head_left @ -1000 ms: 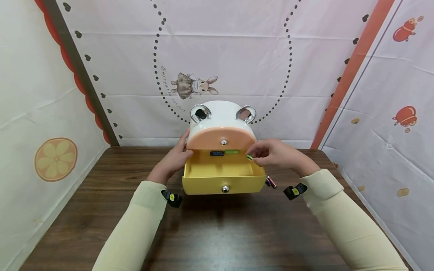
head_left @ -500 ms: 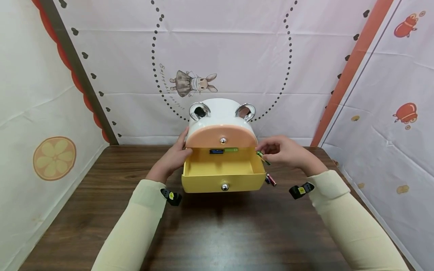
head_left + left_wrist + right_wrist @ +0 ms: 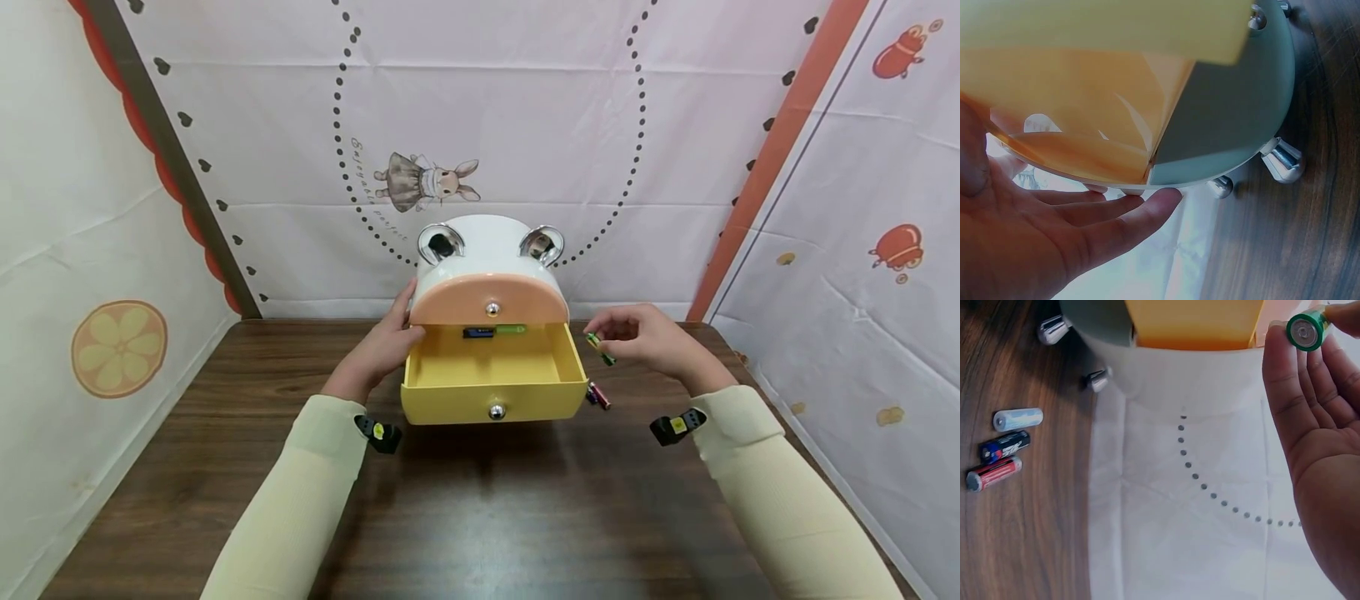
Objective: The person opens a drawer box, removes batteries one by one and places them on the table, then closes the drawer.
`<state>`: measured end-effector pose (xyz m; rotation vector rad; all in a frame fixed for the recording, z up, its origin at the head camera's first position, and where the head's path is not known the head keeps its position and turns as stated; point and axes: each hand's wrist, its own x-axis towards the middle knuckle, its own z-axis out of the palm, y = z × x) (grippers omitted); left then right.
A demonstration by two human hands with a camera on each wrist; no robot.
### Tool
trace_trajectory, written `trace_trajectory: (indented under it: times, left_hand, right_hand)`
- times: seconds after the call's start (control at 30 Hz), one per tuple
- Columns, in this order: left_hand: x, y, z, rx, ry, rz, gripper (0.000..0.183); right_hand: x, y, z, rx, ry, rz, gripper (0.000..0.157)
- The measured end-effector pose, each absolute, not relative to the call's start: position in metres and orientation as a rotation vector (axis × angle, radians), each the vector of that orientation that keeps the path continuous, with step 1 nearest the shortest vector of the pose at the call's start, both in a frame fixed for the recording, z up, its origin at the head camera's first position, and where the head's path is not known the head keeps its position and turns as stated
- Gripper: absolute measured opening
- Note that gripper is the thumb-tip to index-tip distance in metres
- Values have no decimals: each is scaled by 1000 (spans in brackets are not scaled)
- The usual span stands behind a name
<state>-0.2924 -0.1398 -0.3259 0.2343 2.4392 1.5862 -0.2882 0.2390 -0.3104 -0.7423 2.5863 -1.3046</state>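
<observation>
Right hand (image 3: 651, 340) pinching green battery (image 3: 1305, 332); left hand (image 3: 378, 346) spread against white cabinet (image 3: 487, 240).

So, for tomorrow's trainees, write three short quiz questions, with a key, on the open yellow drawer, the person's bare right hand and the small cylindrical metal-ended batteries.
1. True or false: the glossy yellow drawer stands open below the rounded peach front.

2. What does the bare right hand pinch?
A) a red cylindrical battery
B) a green, metal-ended cylindrical battery
C) a round silver knob

3. In the right wrist view, how many batteries lie on the brown wood-grain table?

Key
1. True.
2. B.
3. Three: one pale blue battery, one black battery, one red battery.
</observation>
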Motion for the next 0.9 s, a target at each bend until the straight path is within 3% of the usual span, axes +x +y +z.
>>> trace_trajectory:
  times: [0.9]
  left_hand:
    - [-311,-145,-348,255,2472,1600,78]
  right_hand:
    - [-289,252,-364,-548,2682,-1301,35]
